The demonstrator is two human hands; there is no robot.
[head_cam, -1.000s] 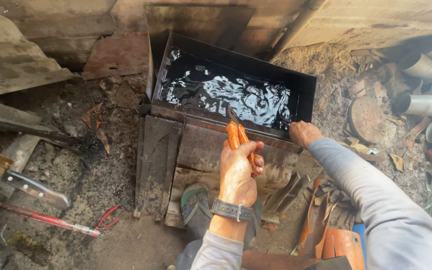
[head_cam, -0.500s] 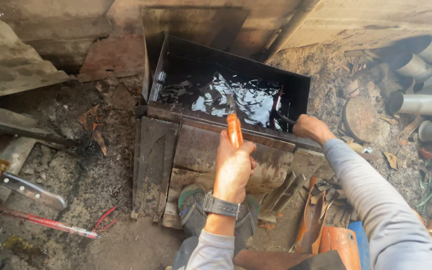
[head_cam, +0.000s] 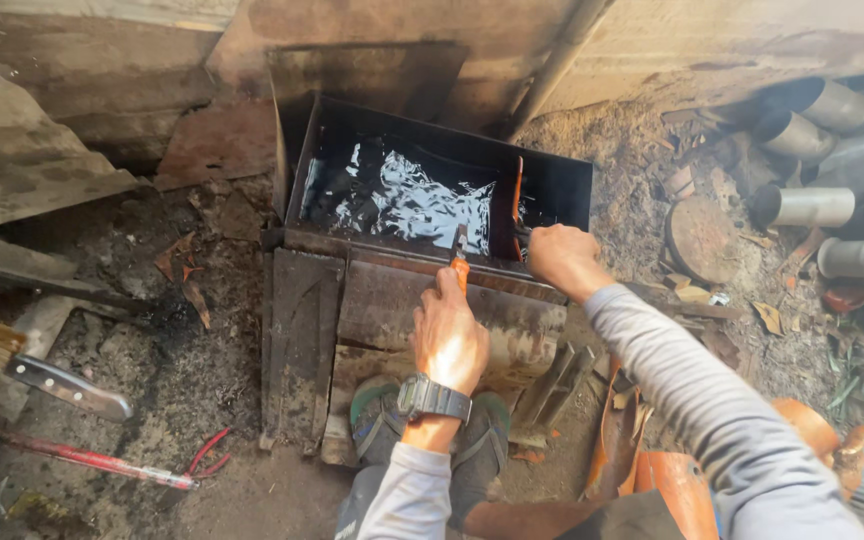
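A black metal trough (head_cam: 552,180) holds dark, shiny liquid (head_cam: 402,195). My left hand (head_cam: 449,338), with a watch (head_cam: 434,398) on the wrist, grips orange-handled pliers (head_cam: 460,262) whose tip points over the trough's near rim. My right hand (head_cam: 562,258) rests at the near right rim, closed around a thin dark tool (head_cam: 524,237) that reaches into the trough. Just beyond it, an orange strip (head_cam: 517,200) stands upright against the right inner side. What joins the tool to the strip is hidden.
Rusty plates (head_cam: 302,340) lean against the trough's front, above my sandalled feet (head_cam: 377,410). A knife (head_cam: 67,385) and a red-handled tool (head_cam: 82,458) lie on the dirt at left. Metal pipes (head_cam: 832,205) are piled at right, and orange pieces (head_cam: 672,480) sit near my right arm.
My left hand has pushed the pliers forward to the trough's rim. My right hand has shifted left along the rim, and the orange strip now shows inside the trough.
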